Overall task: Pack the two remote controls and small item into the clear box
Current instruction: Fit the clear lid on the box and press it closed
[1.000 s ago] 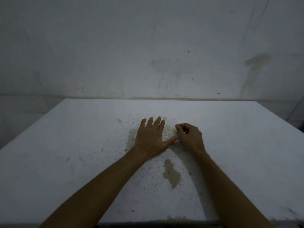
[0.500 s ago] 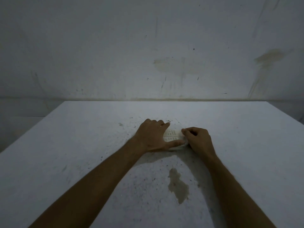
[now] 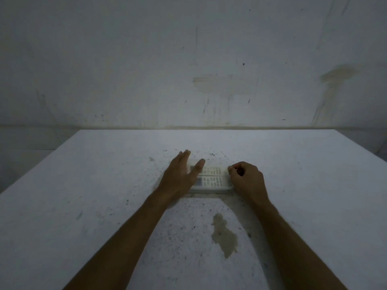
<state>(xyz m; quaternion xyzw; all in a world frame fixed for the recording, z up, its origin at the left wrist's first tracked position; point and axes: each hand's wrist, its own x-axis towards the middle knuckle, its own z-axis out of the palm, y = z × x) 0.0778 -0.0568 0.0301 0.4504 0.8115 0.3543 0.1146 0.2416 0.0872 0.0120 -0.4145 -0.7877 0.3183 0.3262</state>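
Note:
Two white remote controls lie side by side, lengthwise left to right, in the shallow clear box (image 3: 209, 190) on the white table (image 3: 83, 206). The far remote (image 3: 214, 170) and the near remote (image 3: 212, 181) both show their buttons. My left hand (image 3: 180, 174) covers their left ends, fingers straight and apart, thumb across the far remote. My right hand (image 3: 247, 181) is curled at the box's right end, thumb and forefinger pinched together by the far remote's tip. What is between those fingers is hidden, and the small item is not visible.
A brown stain (image 3: 224, 235) marks the table in front of the box, between my forearms. Dark specks are scattered around the box. A stained wall (image 3: 209, 80) rises right behind the table's far edge.
My left hand has opened and slid left, uncovering both remotes in the box. My right hand stays pinched at the right end. The view has shifted slightly.

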